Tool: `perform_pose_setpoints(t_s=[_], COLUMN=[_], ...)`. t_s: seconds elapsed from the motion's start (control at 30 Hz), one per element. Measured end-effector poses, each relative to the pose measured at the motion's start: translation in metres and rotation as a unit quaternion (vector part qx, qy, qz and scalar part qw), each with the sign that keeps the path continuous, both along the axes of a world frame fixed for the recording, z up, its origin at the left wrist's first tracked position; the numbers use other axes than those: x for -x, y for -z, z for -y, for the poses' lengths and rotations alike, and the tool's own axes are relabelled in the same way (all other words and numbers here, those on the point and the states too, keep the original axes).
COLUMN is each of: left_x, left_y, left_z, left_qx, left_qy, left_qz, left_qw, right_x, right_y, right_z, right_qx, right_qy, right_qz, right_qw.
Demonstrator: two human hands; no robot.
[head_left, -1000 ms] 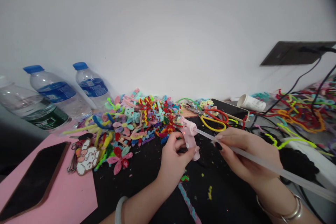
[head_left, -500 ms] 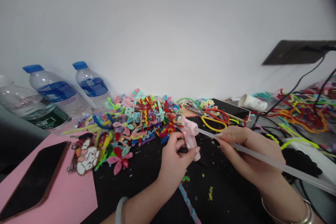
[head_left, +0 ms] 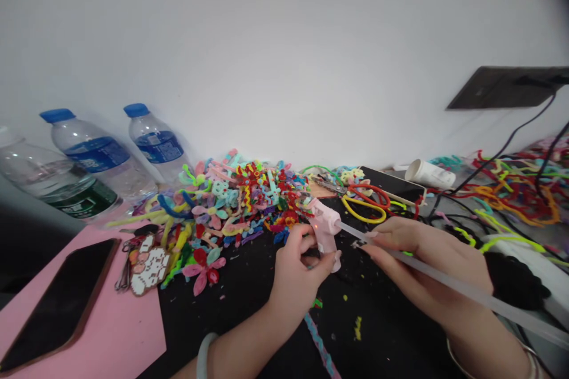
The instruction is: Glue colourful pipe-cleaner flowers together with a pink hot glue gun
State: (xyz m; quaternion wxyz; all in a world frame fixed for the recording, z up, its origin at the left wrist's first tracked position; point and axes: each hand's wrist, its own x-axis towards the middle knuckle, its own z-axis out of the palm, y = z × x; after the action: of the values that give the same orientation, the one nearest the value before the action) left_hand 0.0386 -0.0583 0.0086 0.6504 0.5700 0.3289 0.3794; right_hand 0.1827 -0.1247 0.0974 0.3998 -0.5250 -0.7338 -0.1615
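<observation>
My left hand (head_left: 296, 275) is closed around the handle of a small pink glue gun (head_left: 328, 228), which has a lit red light on its side. A long translucent glue stick (head_left: 444, 277) runs into the back of the gun. My right hand (head_left: 431, 266) pinches that stick between thumb and fingers, a short way behind the gun. The stick's far end goes out of view at the right edge. Below my left hand lies a blue and pink twisted strip (head_left: 319, 346).
Colourful pipe-cleaner pieces (head_left: 249, 195) are heaped against the wall. Scissors (head_left: 367, 201), a phone (head_left: 393, 183) and a paper cup (head_left: 430, 173) lie behind my right hand. Bottles (head_left: 155, 139), another phone (head_left: 57, 302) and a keychain (head_left: 151, 266) are at left; cables (head_left: 502, 154) at right.
The glue gun appears slightly farther right and lower. My right hand has shifted a little right along with the glue stick. Both grips stay closed.
</observation>
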Motion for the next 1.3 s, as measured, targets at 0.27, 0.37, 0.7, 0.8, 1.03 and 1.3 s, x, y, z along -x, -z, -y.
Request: perform_pose_setpoints(t_s=[0.27, 0.37, 0.7, 0.8, 1.03, 1.3], left_x=[0.002, 0.003, 0.001, 0.001, 0.004, 0.006], left_y=[-0.002, -0.004, -0.001, -0.002, -0.005, -0.007], left_z=[0.000, 0.000, -0.005, -0.006, -0.006, -0.009], left_qx=[-0.030, -0.040, -0.046, -0.055, -0.063, -0.066], left_qy=[-0.015, -0.026, -0.061, -0.070, -0.073, -0.069], left_qz=[-0.015, -0.018, -0.012, -0.013, -0.014, -0.012], left_qw=[0.999, 0.999, 0.997, 0.996, 0.995, 0.995], right_x=[-0.002, -0.004, -0.013, -0.011, 0.002, 0.004], right_y=[0.004, 0.006, 0.025, 0.031, 0.041, 0.049], right_z=[-0.002, -0.002, -0.008, -0.011, -0.013, -0.025], right_qx=[0.016, 0.015, 0.041, 0.050, 0.044, 0.110], right_qy=[-0.003, 0.026, -0.005, -0.025, -0.025, -0.077], right_qz=[0.000, -0.013, -0.129, -0.182, -0.335, -0.415], right_qw=[1.000, 0.999, 0.991, 0.982, 0.941, 0.900])
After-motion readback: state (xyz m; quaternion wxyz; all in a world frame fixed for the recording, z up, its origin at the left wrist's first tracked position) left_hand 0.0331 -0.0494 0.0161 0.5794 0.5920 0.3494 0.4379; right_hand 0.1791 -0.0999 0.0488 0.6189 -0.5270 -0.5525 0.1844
